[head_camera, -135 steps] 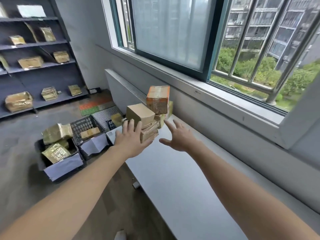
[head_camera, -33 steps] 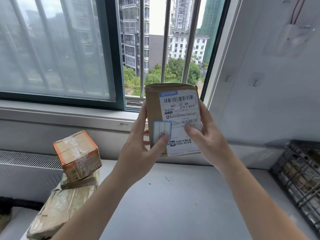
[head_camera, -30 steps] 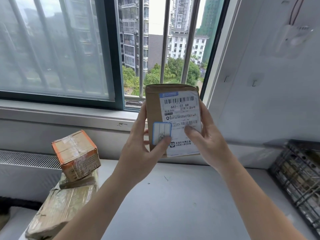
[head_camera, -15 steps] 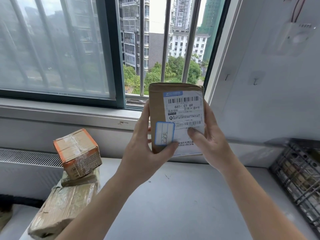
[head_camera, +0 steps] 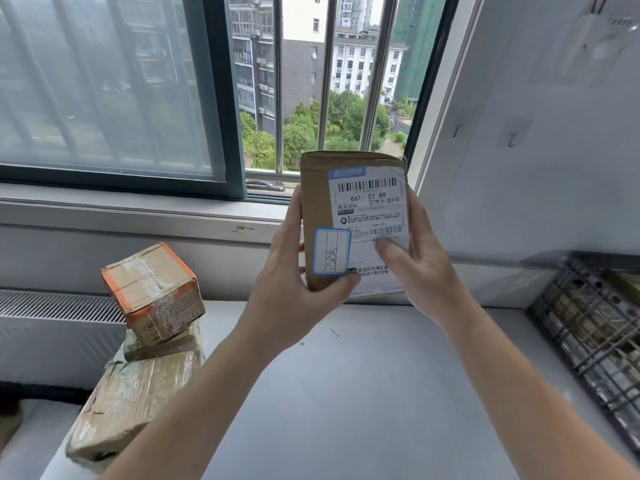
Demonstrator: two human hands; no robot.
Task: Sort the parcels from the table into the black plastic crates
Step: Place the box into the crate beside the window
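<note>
Brown parcel [head_camera: 320, 202] is held upright in the air over the tabletop [head_camera: 346, 393], label facing the camera. Left hand [head_camera: 294, 282] grip clamped on its left edge, thumb by the blue sticker [head_camera: 330, 251]; right hand [head_camera: 420, 268] grip clamped on the right edge, thumb over the shipping label [head_camera: 370, 209]. Risks: covered print gets misread, so wrong crate; black crate [head_camera: 588, 323] at far right is half out of view, so a careless drop may miss; tilted orange-taped box [head_camera: 152, 292] could topple if elbowed.
</note>
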